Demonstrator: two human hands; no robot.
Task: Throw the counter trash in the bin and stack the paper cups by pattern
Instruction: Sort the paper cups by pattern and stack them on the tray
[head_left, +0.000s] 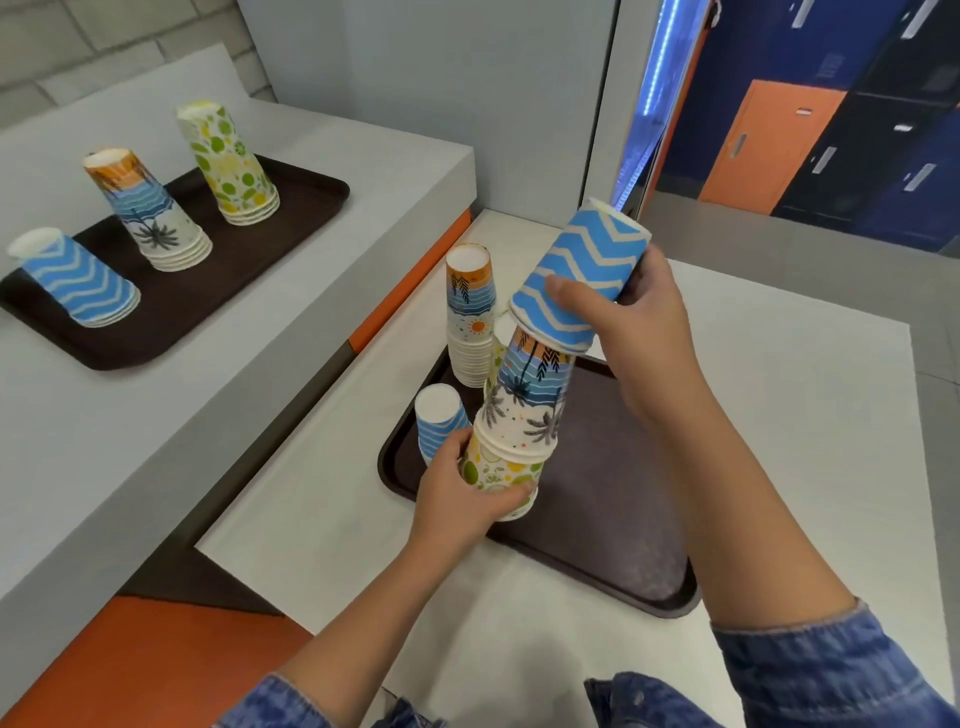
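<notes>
My right hand (631, 332) grips an upside-down blue zigzag cup (584, 273), tilted, its rim touching or just above the top of a mixed stack. That stack has palm-pattern cups (530, 400) on lime-pattern cups (498, 470). My left hand (465, 491) holds the lime cups at the stack's base on the near brown tray (623, 530). A tall palm-sunset stack (469, 317) and a short blue zigzag stack (439, 418) stand at the tray's far left.
On the raised counter to the left, a second brown tray (218, 280) carries three leaning stacks: blue zigzag (78, 278), palm-sunset (150, 213) and lime (228, 161). An orange strip edges the step between counters. Lockers stand at the far right.
</notes>
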